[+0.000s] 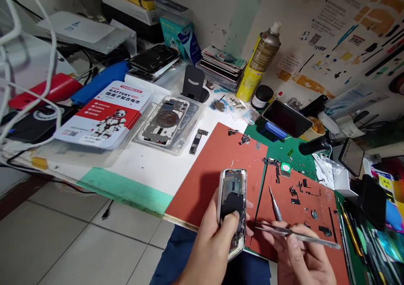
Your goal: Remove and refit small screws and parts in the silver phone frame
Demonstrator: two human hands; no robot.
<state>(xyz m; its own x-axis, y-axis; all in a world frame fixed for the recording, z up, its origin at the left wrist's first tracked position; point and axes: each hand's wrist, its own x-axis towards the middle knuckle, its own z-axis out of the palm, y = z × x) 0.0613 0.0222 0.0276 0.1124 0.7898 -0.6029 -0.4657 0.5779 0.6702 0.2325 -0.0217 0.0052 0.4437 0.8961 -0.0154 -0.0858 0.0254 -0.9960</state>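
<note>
My left hand point(217, 238) is closed around an opened phone housing point(234, 188), its thumb pressing on the dark inside and its fingers behind the frame. The housing stands tilted over the front edge of the red mat. In my right hand point(298, 251) I pinch metal tweezers point(303, 234), whose tip points left toward the housing's side but appears apart from it. Just beyond my right fingers lies a silver precision screwdriver point(275, 205). Small phone parts point(295, 195) are scattered on the red mat point(202, 175) to the right.
A second phone housing point(164, 120) lies on a clear plastic tray at left, beside a logic board point(198, 141). A white and red battery box point(107, 114) is farther left. At the back stands a yellow spray can point(259, 62); a phone point(288, 117) leans nearby. Several tools point(352, 230) line the right edge.
</note>
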